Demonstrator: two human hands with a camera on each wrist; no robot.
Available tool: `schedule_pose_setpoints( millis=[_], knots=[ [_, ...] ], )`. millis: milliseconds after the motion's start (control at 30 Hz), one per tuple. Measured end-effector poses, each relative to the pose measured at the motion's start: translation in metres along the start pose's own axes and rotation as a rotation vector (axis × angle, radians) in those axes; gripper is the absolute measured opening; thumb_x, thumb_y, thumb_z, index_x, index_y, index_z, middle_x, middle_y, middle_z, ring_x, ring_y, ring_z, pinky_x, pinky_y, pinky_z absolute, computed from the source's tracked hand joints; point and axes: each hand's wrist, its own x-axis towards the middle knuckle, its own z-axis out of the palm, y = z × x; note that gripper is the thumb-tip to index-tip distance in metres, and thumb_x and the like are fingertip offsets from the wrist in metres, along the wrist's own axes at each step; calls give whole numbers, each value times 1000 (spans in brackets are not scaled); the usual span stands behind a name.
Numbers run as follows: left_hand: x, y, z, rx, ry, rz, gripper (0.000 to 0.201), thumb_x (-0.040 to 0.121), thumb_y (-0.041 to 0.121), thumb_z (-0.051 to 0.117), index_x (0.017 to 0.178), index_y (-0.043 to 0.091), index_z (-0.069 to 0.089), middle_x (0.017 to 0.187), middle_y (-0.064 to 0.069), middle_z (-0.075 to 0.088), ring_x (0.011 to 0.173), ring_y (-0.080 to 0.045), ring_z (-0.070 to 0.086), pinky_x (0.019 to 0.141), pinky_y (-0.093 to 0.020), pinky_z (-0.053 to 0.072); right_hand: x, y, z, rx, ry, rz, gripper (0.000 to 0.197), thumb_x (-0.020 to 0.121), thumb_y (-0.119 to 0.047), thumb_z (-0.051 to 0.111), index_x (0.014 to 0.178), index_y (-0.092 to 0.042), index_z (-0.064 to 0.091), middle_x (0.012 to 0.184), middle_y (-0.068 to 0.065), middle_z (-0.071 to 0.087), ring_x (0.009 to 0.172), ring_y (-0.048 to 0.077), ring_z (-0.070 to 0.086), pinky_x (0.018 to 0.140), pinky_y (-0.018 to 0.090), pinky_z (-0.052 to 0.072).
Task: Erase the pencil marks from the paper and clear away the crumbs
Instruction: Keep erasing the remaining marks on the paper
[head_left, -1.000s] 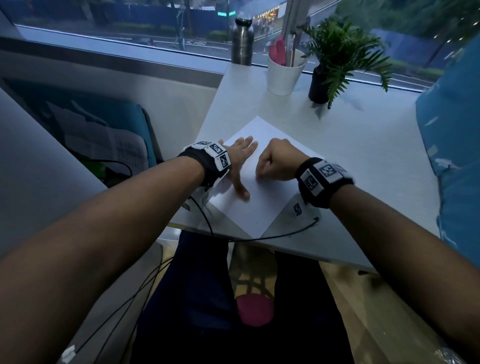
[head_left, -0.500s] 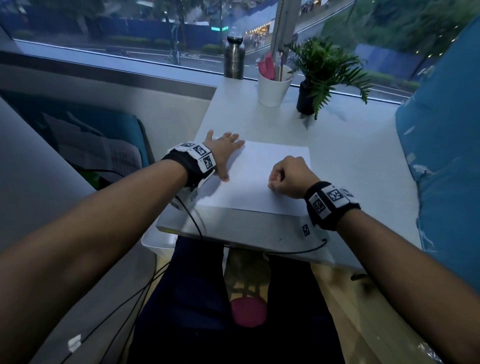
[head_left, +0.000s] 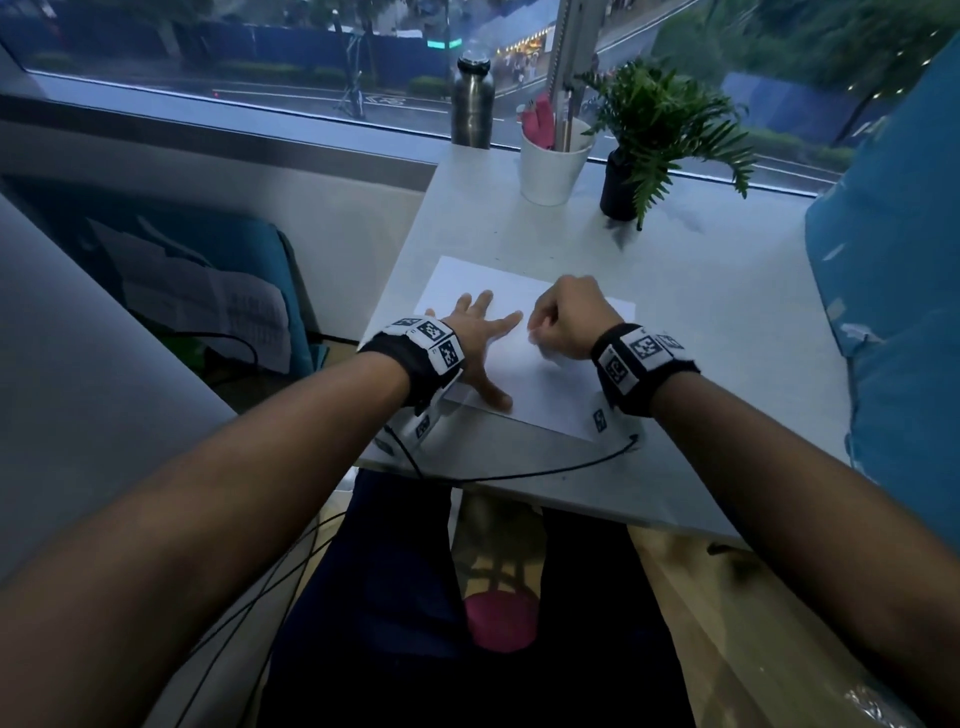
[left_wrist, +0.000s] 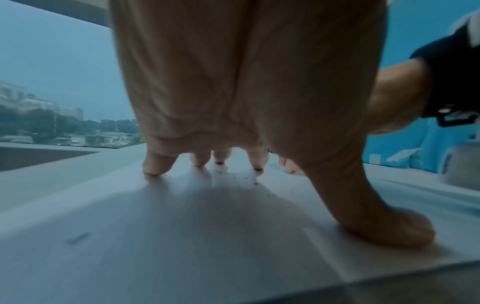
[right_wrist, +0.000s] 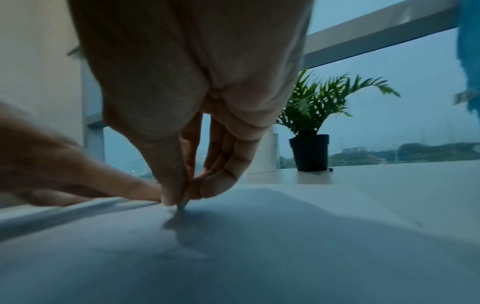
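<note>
From above, a smooth white sheet of paper (head_left: 524, 358) lies flat on the pale matte table (head_left: 701, 322), its long axis slanting from near right to far left, and the left hand (head_left: 480, 343) presses it with fingers spread. Under the left wrist, dark crumbs (left_wrist: 253, 181) fleck the sheet by the fingertips (left_wrist: 155, 166). Under the right wrist, the right hand (right_wrist: 197, 123) pinches a small eraser (right_wrist: 182, 206) tip-down on the paper.

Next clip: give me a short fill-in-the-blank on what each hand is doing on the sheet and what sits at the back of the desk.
1. The left hand lies ____ on the paper, fingers spread.
2. The right hand pinches a small eraser whose tip touches the ____.
3. Dark ____ lie on the paper by the left fingertips.
4. Between the bottle and the plant stands a white ____.

Missing words: flat; paper; crumbs; cup
</note>
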Motion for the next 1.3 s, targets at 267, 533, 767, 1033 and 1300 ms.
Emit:
schedule_pose_setpoints(
  millis=[267,533,767,1033,1300],
  knots=[
    [0,-1,-4,-13,-40,-8,141,48,77,79,150,48,-15,160,-4,-28,148,-29,-22,113,-68,2,9,7,-7,88,-34,-62,4,74,-13,76,75,-13,79,65,-1,72,63,4,67,67,17,53],
    [0,2,-8,26,-50,-6,143,48,76,80,150,48,-16,160,-5,-27,148,-32,-20,111,-71,7,1,3,-1,-3,-105,-109,11,72,-12,70,76,-15,80,71,-2,74,64,7,63,66,15,50],
    [1,4,-8,40,-46,-16,143,46,75,81,151,48,-13,161,-6,-24,148,-34,-18,110,-71,10,-9,-7,8,-55,-129,-127,8,72,-11,69,73,-11,77,60,-3,65,62,10,57,63,18,41],
    [-3,7,-11,42,-59,-17,141,51,71,82,152,45,-14,161,-6,-25,148,-34,-18,112,-67,12,3,5,0,34,-17,-45,11,70,-11,68,73,-11,79,70,2,74,67,14,68,69,24,56],
    [-3,8,-11,57,-75,-25,140,53,71,81,151,46,-16,160,-6,-27,148,-34,-19,112,-67,13,3,7,-8,127,6,10,13,68,-13,66,71,-12,79,65,5,73,66,13,71,70,23,58]
  ],
)
